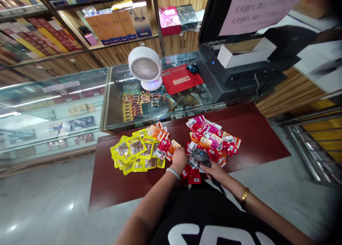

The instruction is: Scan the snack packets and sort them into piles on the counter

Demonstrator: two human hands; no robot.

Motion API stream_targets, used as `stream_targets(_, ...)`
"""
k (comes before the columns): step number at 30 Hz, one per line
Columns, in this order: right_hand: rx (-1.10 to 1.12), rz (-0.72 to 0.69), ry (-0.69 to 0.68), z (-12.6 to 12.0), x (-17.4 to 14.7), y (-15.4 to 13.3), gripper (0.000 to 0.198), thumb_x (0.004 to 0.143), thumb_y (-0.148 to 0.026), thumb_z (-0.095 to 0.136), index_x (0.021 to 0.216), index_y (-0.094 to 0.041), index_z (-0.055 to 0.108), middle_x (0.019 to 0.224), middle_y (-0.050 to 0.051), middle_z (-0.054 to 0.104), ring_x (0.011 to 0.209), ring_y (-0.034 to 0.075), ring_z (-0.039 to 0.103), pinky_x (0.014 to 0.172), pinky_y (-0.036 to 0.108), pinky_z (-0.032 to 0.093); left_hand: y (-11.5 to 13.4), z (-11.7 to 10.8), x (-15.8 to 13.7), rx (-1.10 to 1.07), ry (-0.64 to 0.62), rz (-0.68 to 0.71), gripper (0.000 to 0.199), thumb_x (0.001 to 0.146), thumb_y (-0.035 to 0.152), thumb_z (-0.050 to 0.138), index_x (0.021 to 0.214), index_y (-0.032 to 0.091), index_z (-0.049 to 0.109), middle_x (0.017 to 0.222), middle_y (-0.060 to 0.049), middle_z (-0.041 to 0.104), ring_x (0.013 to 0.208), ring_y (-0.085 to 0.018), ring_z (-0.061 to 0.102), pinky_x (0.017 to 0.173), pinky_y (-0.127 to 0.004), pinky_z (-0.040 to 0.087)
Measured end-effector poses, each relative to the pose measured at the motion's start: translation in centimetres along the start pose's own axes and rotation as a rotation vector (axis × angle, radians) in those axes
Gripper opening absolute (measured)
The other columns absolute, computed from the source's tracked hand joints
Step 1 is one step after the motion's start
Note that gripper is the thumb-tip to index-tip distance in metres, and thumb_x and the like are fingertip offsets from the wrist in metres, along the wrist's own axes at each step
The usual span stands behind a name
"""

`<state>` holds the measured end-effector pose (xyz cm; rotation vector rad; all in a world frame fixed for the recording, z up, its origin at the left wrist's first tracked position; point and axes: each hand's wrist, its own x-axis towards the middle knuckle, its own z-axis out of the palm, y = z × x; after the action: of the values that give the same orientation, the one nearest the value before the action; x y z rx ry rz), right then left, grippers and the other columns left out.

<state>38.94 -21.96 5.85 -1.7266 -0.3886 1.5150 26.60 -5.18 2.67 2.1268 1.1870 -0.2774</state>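
With twelve o'clock straight ahead of the person, the left hand [179, 159] is at the near middle of the dark red desk [112, 188], its fingers curled in together against an orange packet [171, 153]; whether it pinches the packet or only touches it, I cannot tell. A pale bangle [173, 173] circles that wrist.

The right hand [213, 170] wraps round the grip of a dark handheld scanner [201, 155], whose head juts toward ten o'clock, over the packets. A gold bangle [244, 197] sits on that forearm.

From the left hand, a heap of yellow packets [136, 145] with clear windows lies between nine and ten o'clock, overlapping in layers. A smaller cluster of orange and red packets [158, 133] is at eleven, touching the heap's edge. From the right hand, a loose pile of red, pink and orange packets [212, 140] spreads at twelve, its near part under the scanner. One red packet [194, 176] lies at eight to nine, by the desk's near edge.

Beyond the desk, a glass display case [117, 122] carries a white fan [145, 68] at eleven, a red mat [183, 80] at twelve with a dark mouse [191, 68] on its far right corner, and, toward one, a black machine [227, 90] bearing an open white box [236, 60].
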Motion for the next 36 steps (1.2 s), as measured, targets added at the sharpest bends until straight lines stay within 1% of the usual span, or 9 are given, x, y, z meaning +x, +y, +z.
stream_targets(3, 0.027, -0.002, 0.012, -0.4, -0.1, 0.1, 0.042, 0.074, -0.053, 0.069, 0.095, -0.020, 0.054, 0.045, -0.011, 0.048, 0.032, 0.009, 0.042, 0.036, 0.021, 0.032, 0.5, 0.1, 0.8, -0.019, -0.022, -0.043, 0.022, 0.080, 0.027, 0.069, 0.096, 0.013, 0.065, 0.104, -0.019, 0.067, 0.101, -0.027, 0.063, 0.085, -0.033, 0.045)
stream_targets(6, 0.023, -0.001, 0.009, -0.5, 0.1, 0.2, 0.043, 0.074, -0.054, 0.069, 0.095, -0.020, 0.054, 0.046, -0.010, 0.049, 0.032, 0.009, 0.043, 0.036, 0.021, 0.033, 0.1, -0.4, 1.1, -0.119, -0.036, -0.091, 0.011, 0.085, 0.026, 0.062, 0.093, 0.018, 0.064, 0.093, -0.011, 0.070, 0.087, -0.021, 0.065, 0.076, -0.028, 0.045)
stream_targets(10, 0.013, -0.009, -0.007, -0.4, 0.4, 0.0, 0.041, 0.076, -0.053, 0.067, 0.095, -0.019, 0.054, 0.046, -0.011, 0.047, 0.033, 0.009, 0.042, 0.036, 0.021, 0.031, -1.3, -1.2, 1.1, -0.268, 0.089, -0.151, 0.010, 0.088, 0.029, 0.059, 0.093, 0.021, 0.061, 0.081, -0.004, 0.068, 0.071, -0.016, 0.062, 0.066, -0.024, 0.042)
stream_targets(14, 0.002, -0.023, -0.045, 0.2, 0.9, -1.5, 0.040, 0.077, -0.051, 0.068, 0.098, -0.020, 0.056, 0.048, -0.010, 0.049, 0.035, 0.009, 0.042, 0.038, 0.021, 0.032, -3.2, -1.7, 0.8, -0.400, 0.113, -0.158, 0.010, 0.088, 0.028, 0.057, 0.092, 0.019, 0.060, 0.070, 0.000, 0.064, 0.060, -0.012, 0.058, 0.062, -0.022, 0.041)
stream_targets(22, -0.079, -0.109, -0.183, 3.3, 2.6, -5.4, 0.030, 0.081, -0.046, 0.066, 0.091, -0.020, 0.055, 0.046, -0.010, 0.048, 0.036, 0.009, 0.041, 0.042, 0.022, 0.033, -4.9, -1.8, -0.8, -0.396, 0.173, -0.139, 0.005, 0.085, 0.018, 0.056, 0.089, 0.018, 0.060, 0.077, -0.002, 0.067, 0.069, -0.014, 0.060, 0.066, -0.022, 0.041)
stream_targets(28, -0.090, -0.117, -0.214, 4.1, 3.2, -5.4, 0.033, 0.079, -0.047, 0.067, 0.091, -0.019, 0.054, 0.050, -0.009, 0.050, 0.038, 0.009, 0.043, 0.044, 0.022, 0.034, -6.6, -4.2, -1.9, -0.368, 0.217, -0.201, 0.009, 0.085, 0.018, 0.053, 0.089, 0.019, 0.060, 0.080, -0.003, 0.067, 0.076, -0.017, 0.063, 0.071, -0.026, 0.045)
stream_targets(31, -0.088, -0.088, -0.191, 3.5, 3.1, -4.5, 0.035, 0.079, -0.048, 0.068, 0.093, -0.019, 0.056, 0.053, -0.008, 0.052, 0.039, 0.008, 0.043, 0.044, 0.021, 0.034, -7.9, -6.0, -2.3, -0.341, 0.376, -0.242, 0.018, 0.086, 0.022, 0.054, 0.104, 0.019, 0.057, 0.092, -0.006, 0.067, 0.085, -0.020, 0.063, 0.078, -0.032, 0.048)
stream_targets(34, -0.073, -0.055, -0.161, 2.5, 3.0, -3.3, 0.037, 0.079, -0.052, 0.067, 0.092, -0.019, 0.056, 0.049, -0.009, 0.049, 0.037, 0.008, 0.041, 0.042, 0.021, 0.032, -7.9, -6.8, -2.8, -0.166, 0.601, -0.162, 0.038, 0.085, 0.021, 0.057, 0.122, 0.017, 0.050, 0.119, -0.014, 0.058, 0.112, -0.025, 0.056, 0.095, -0.038, 0.045)
stream_targets(36, -0.065, -0.041, -0.142, 1.7, 2.9, -2.5, 0.039, 0.078, -0.053, 0.068, 0.092, -0.019, 0.056, 0.047, -0.009, 0.048, 0.036, 0.008, 0.042, 0.041, 0.021, 0.032, -6.9, -6.1, -3.1, -0.041, 0.558, -0.043, 0.041, 0.086, 0.025, 0.058, 0.125, 0.016, 0.049, 0.123, -0.015, 0.054, 0.118, -0.027, 0.052, 0.100, -0.039, 0.043)
